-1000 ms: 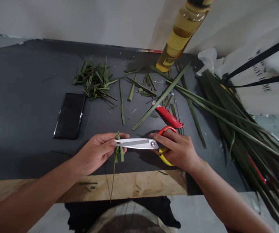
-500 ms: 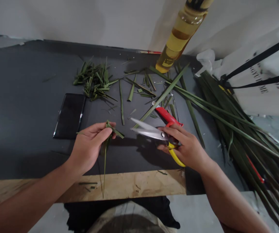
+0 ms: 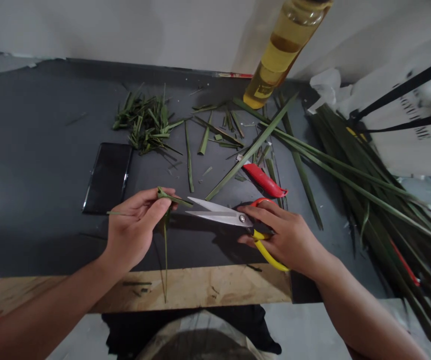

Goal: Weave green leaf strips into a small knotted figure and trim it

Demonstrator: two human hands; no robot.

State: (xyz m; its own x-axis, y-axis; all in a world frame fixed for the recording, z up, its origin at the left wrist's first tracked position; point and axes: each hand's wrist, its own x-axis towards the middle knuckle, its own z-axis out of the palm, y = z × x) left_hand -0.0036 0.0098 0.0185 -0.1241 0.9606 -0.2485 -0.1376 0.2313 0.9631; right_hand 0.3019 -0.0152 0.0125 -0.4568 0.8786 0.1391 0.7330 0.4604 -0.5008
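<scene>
My left hand [image 3: 136, 220] pinches a folded green leaf piece [image 3: 166, 196] between thumb and fingers. One narrow end of the leaf points right and a thin strand hangs down over the table edge. My right hand [image 3: 279, 235] is wrapped round the handles of a pair of scissors [image 3: 223, 214], one handle red and one yellow. The blades are slightly apart, and their tips lie close to the leaf's right end; whether they touch it I cannot tell. Just beyond the scissors rests a red-handled cutter [image 3: 263, 179], partly under a long leaf strip [image 3: 253, 147].
A black phone [image 3: 107, 177] lies left, near a heap of leaf knots and scraps [image 3: 148, 122]. Behind stand a bottle of yellow liquid [image 3: 275, 60] and a thin red brush [image 3: 238, 75]. Long leaves [image 3: 354, 175] spread along the right side beside a white bag [image 3: 410, 110].
The scissors have moved left and slightly down, bringing their tips close to the leaf. The blades are a little closer together. My left hand has shifted slightly left with the leaf.
</scene>
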